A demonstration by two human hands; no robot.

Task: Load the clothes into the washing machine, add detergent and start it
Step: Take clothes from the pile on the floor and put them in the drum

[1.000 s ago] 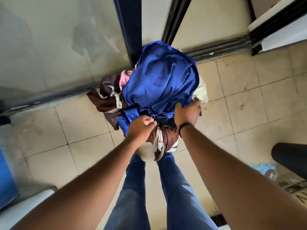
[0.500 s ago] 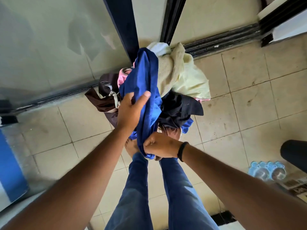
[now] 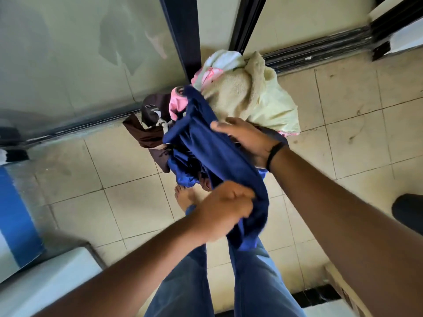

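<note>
A blue garment (image 3: 206,152) hangs stretched between my two hands above the tiled floor. My left hand (image 3: 224,202) grips its lower end in a fist, close to my legs. My right hand (image 3: 247,140), with a black band on the wrist, holds the upper part, thumb laid over the cloth. Behind it lies the clothes pile: a cream towel (image 3: 251,94), a pink piece (image 3: 177,105) and a brown garment (image 3: 151,131), heaped against the sliding door frame. The lower layers of the pile are hidden by the blue garment.
A glass sliding door (image 3: 80,65) with dark frames runs along the back. A white appliance corner (image 3: 57,284) and a blue panel (image 3: 16,213) are at the lower left. A black object (image 3: 409,213) is at the right edge. My bare foot (image 3: 183,197) stands on the tiles.
The blue garment has been drawn off the pile toward me. My hands swapped places on it: the left now grips the low end, the right holds higher up. The cream towel is uncovered.
</note>
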